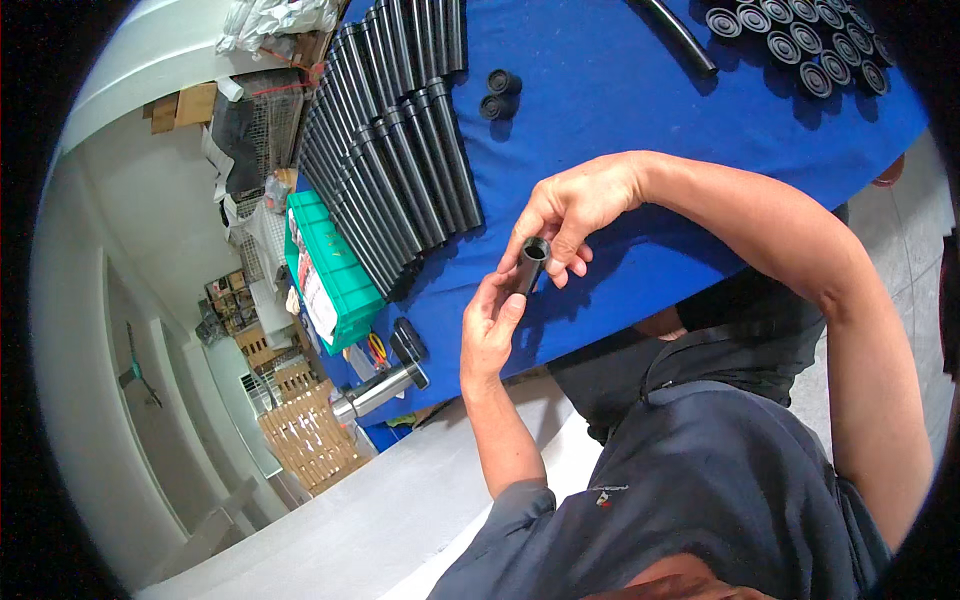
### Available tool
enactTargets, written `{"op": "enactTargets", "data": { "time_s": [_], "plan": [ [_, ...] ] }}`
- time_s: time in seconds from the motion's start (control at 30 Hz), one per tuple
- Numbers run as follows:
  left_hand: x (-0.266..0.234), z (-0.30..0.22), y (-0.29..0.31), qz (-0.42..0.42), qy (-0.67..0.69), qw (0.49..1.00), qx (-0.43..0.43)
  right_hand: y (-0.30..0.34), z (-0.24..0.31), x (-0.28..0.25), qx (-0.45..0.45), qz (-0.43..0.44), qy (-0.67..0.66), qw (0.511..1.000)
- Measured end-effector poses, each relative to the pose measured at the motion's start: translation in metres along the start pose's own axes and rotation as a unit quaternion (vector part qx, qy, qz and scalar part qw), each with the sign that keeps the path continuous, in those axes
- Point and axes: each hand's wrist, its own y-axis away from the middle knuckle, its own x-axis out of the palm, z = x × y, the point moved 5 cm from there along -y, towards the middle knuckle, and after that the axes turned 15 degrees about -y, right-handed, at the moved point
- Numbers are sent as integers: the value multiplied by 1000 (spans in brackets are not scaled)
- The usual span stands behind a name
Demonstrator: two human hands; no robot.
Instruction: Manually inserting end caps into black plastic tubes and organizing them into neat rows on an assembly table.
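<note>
Over the near part of the table, a black tube (530,268) is held between both hands, its open round end tilted up toward me. My left hand (489,325) is closed around its lower part, with the thumb along the side. At the open end, my right hand (580,212) has its thumb and fingers closed about the rim. Where the tube's other end lies is hidden by the left hand. Long black tubes (400,170) lie side by side in overlapping rows to the left of the hands. Two short black round caps (500,82) sit farther off.
A blue cloth (600,110) covers the table. At its left edge stand a green crate (345,270), scissors (377,348) and a silver cylinder with a black end (382,390). Several black ringed round pieces (805,38) and one black tube (680,38) lie far right.
</note>
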Motion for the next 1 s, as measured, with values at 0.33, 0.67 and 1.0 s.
{"op": "enactTargets", "data": {
  "time_s": [0.33,0.67,1.0],
  "plan": [
    [1,-14,-3,-153,301,931,138,-7,-8,-13,-16,-83,109,990],
    [37,31,5,5,392,909,-141,-1,-6,-10,35,-165,70,983],
    [15,-16,-10,-300,-437,837,138,-3,2,0,-1,-105,16,994]
  ]
}}
